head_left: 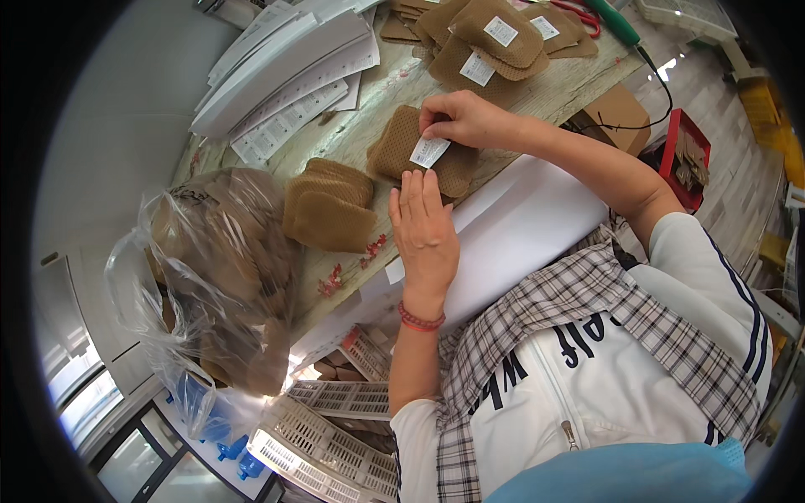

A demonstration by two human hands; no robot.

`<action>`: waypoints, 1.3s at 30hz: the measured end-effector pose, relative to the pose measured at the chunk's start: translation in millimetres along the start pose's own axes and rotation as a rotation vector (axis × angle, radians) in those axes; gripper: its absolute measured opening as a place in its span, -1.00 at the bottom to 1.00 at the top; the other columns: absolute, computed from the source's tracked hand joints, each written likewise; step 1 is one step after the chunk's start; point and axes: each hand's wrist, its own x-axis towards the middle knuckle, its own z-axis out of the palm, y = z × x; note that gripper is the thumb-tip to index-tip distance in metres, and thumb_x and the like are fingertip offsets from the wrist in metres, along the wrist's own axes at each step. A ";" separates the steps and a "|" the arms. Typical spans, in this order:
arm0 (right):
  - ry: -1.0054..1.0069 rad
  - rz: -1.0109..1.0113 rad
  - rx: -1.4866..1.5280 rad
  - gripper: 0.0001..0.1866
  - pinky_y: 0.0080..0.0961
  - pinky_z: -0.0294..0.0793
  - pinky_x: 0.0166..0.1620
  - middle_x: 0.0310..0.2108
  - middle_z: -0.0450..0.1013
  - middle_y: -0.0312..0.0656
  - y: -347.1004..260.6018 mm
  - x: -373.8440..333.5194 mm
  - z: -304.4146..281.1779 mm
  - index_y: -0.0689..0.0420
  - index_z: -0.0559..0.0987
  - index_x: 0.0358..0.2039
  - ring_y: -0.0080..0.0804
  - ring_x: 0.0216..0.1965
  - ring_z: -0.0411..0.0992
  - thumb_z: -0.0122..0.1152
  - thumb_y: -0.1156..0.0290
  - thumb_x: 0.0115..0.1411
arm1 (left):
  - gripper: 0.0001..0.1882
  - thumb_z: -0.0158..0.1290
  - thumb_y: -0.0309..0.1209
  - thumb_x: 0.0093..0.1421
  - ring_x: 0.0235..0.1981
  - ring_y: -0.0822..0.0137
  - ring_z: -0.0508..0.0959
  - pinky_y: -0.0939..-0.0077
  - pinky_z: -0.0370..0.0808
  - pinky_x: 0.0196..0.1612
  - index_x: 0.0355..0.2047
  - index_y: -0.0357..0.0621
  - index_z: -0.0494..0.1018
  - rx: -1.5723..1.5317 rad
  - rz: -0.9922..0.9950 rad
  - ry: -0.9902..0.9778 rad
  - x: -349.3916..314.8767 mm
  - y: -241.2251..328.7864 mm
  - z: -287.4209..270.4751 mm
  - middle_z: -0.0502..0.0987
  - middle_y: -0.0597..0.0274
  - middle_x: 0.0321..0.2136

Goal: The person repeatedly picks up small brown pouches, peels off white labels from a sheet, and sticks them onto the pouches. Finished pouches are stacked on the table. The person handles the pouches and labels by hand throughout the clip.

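A small white label (430, 152) lies on the top piece of a stack of brown dotted pads (391, 149) at the table's edge. My right hand (465, 120) pinches the label's far edge between thumb and fingers. My left hand (425, 230) is flat, its fingers stretched out over the near side of the stack, with the fingertips by the label's lower edge. Just left of it sits another pile of brown pads (334, 214), whose top pieces show no label. At the far side are several brown pads with white labels (501, 32) on them.
Stacks of printed paper sheets (289, 80) stand at the far left. A clear plastic bag (222, 277) full of brown pieces leans at the table's left end. Far right are a green-handled tool (616, 21) with a black cord and red scissors (584, 17). White plastic crates (327, 448) stand below.
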 end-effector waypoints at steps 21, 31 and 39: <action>0.020 0.007 -0.009 -0.87 -0.43 0.48 -0.21 -0.43 0.55 -0.20 -2.4 -2.0 0.6 0.20 0.56 -0.33 -0.45 -0.34 0.49 0.30 0.44 0.17 | -0.37 0.13 -0.48 0.16 0.22 -0.03 0.29 0.04 0.15 0.31 0.25 -0.30 0.25 0.071 0.012 -0.036 2.5 7.1 -2.1 0.34 -0.09 0.12; 0.046 -0.027 -0.063 -0.85 -0.35 0.48 -0.22 -0.41 0.55 -0.12 -5.1 -4.8 1.6 0.21 0.54 -0.34 -0.26 -0.34 0.51 0.29 0.43 0.16 | -0.36 0.15 -0.44 0.15 0.27 0.02 0.24 -0.01 0.09 0.33 0.25 -0.23 0.27 0.134 -0.008 -0.073 0.9 12.1 -1.0 0.26 -0.03 0.22; 0.097 -0.134 -0.168 -0.83 -0.27 0.49 -0.22 -0.39 0.54 -0.14 -5.3 -7.4 3.7 0.17 0.52 -0.34 -0.15 -0.28 0.53 0.30 0.38 0.14 | -0.27 0.22 -0.41 0.09 0.27 0.09 0.25 -0.02 0.08 0.32 0.27 -0.20 0.25 0.242 0.010 -0.109 2.6 11.7 2.5 0.21 0.07 0.32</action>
